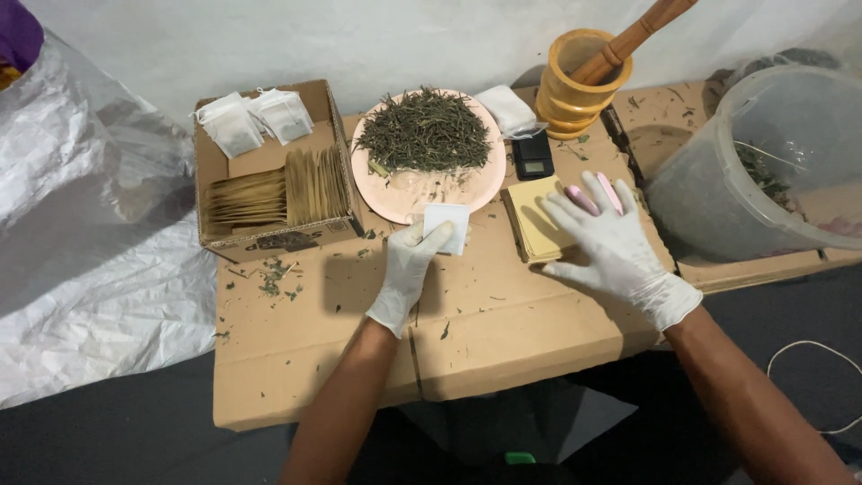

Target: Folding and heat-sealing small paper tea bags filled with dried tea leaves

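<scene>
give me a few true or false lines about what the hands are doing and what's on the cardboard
1. The left hand holds a small white bag near the pink plate. True.
2. The plate is bare. False: a heap of dried green leaves lies on it.
3. The right hand rests over a stack of yellow envelopes. True.
4. The pestle lies flat on the cardboard. False: it stands tilted in the wooden mortar.
5. The open box on the left holds brown envelopes and white bags. True.
6. Both hands are bare. False: both wear white gloves.
</scene>
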